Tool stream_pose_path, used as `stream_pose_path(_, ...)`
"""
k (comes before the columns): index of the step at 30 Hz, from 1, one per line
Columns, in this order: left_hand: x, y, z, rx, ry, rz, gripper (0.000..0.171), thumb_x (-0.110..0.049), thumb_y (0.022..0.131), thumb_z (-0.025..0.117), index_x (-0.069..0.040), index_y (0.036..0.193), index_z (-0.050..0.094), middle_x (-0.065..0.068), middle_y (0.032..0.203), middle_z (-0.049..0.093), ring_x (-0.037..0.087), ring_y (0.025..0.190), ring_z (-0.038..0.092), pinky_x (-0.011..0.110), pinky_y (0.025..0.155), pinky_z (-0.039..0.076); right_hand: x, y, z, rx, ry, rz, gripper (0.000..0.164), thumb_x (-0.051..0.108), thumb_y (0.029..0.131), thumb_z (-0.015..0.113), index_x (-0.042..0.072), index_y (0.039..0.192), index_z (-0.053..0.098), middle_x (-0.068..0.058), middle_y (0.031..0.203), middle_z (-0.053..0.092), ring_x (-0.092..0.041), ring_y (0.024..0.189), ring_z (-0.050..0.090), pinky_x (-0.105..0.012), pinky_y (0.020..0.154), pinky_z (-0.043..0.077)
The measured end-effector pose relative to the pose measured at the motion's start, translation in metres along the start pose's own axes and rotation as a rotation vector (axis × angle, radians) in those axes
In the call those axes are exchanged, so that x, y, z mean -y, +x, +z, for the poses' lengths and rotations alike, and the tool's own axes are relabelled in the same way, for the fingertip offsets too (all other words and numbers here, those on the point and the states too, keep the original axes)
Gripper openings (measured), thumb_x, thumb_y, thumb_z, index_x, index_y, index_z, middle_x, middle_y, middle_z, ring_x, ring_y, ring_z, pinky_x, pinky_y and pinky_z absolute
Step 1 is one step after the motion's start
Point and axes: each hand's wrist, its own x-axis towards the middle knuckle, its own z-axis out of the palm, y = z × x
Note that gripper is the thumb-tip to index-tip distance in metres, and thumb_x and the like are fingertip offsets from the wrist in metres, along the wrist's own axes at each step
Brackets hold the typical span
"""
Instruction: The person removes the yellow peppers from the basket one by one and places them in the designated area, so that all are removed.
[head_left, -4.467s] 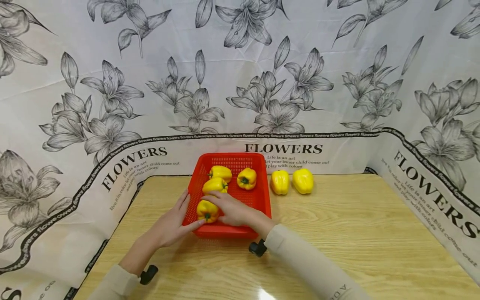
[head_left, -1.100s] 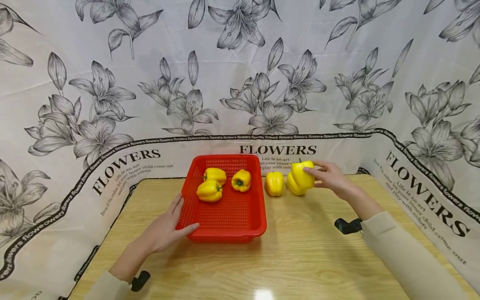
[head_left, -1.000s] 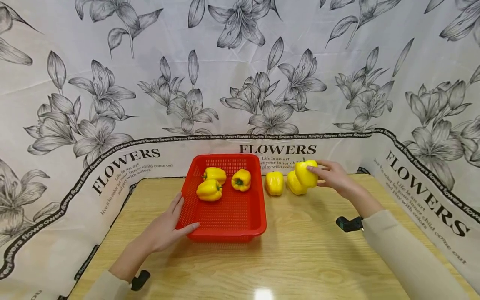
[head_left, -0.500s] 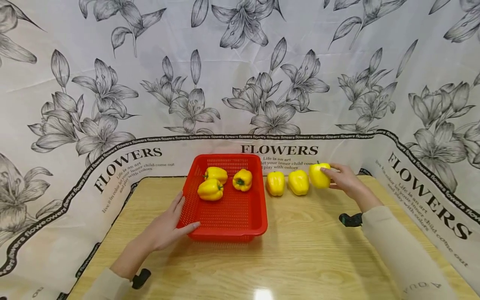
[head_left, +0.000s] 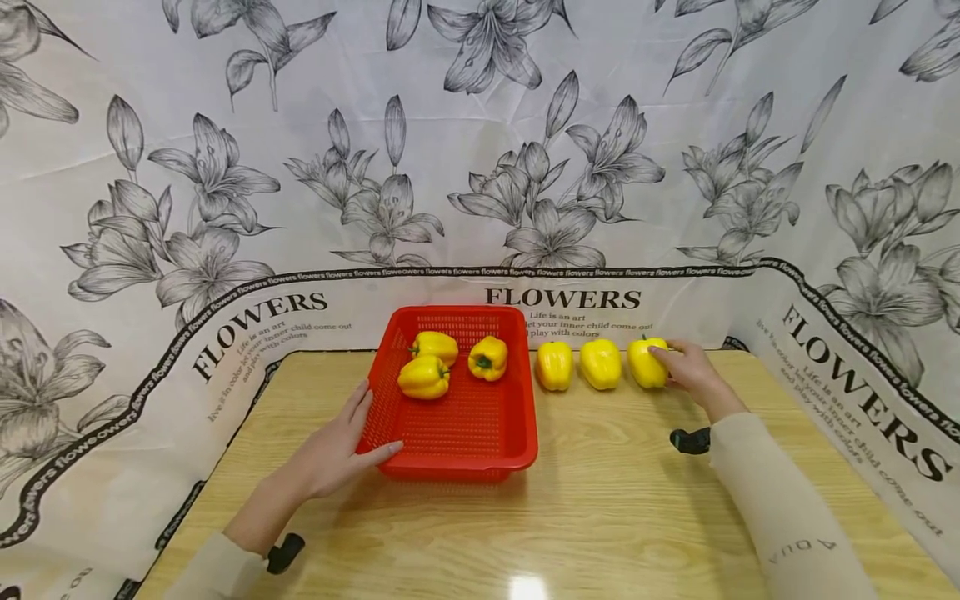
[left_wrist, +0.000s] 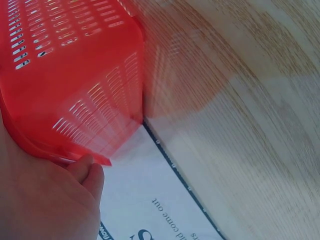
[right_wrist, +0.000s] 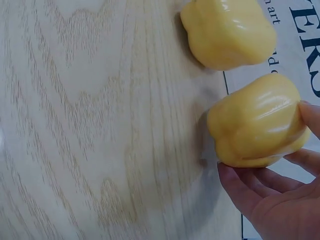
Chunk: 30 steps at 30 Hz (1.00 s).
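My right hand (head_left: 696, 373) grips a yellow bell pepper (head_left: 645, 365) at the right end of a row on the wooden table; thumb and fingers lie against it in the right wrist view. Left of it stand two more, a middle bell pepper (head_left: 601, 364) and one (head_left: 554, 367) beside the red basket (head_left: 461, 429). Three yellow bell peppers are in the basket, among them one (head_left: 424, 377) at the left and one (head_left: 487, 359) at the right. My left hand (head_left: 330, 454) rests on the basket's left front corner, fingers along the outside, thumb over the rim.
A white curtain (head_left: 420, 208) printed with flowers closes off the back and sides of the table (head_left: 615, 500). The basket's back end is close to this curtain. A black wrist camera (head_left: 690, 441) is strapped under the right wrist, another (head_left: 286, 553) under the left.
My right hand has carried a bell pepper from the basket's front to the right, past the two standing there, and lowered it to the row's end. My left hand has stayed at the basket.
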Motion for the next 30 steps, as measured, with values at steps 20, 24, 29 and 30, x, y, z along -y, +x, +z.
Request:
stream_pose_path(20,-0.002,0.0,-0.001,-0.007,-0.019,-0.002,0.108,-0.074,0.093,0.052,-0.002,0.163,0.014,0.011,0.173,0.004,0.043,0.146,0.037,0.057,0.112,0.04,-0.009,0.009,0.001,0.052,0.054,0.036,0.074,0.042,0.112,0.025,-0.01,0.159,0.002,-0.038,0.162,0.012,-0.047,0.144,0.03,-0.055,0.117,0.035)
stream_pose_path(24,-0.002,0.001,-0.001,-0.001,-0.017,-0.008,0.109,-0.075,0.093,0.051,-0.002,0.164,0.013,0.01,0.173,0.002,0.043,0.147,0.036,0.058,0.112,0.04,-0.011,0.012,0.001,0.068,0.044,0.041,0.074,0.043,0.112,0.021,-0.008,0.159,-0.003,-0.037,0.163,0.007,-0.048,0.148,0.023,-0.056,0.119,0.03)
stream_pose_path(29,-0.003,0.0,-0.002,0.007,-0.018,-0.011,0.112,-0.08,0.091,0.048,-0.002,0.164,0.013,0.009,0.173,0.001,0.043,0.148,0.034,0.058,0.113,0.039,-0.011,0.013,0.002,0.059,0.031,0.051,0.076,0.045,0.111,0.021,-0.005,0.16,-0.007,-0.036,0.164,0.002,-0.05,0.151,0.017,-0.057,0.12,0.027)
stream_pose_path(30,-0.003,0.0,-0.002,0.007,-0.018,-0.011,0.112,-0.08,0.091,0.048,-0.002,0.164,0.013,0.009,0.173,0.001,0.043,0.148,0.034,0.058,0.113,0.039,-0.012,0.012,0.002,0.056,0.026,0.05,0.076,0.046,0.111,0.022,-0.005,0.16,-0.007,-0.036,0.164,0.0,-0.05,0.151,0.017,-0.057,0.12,0.026)
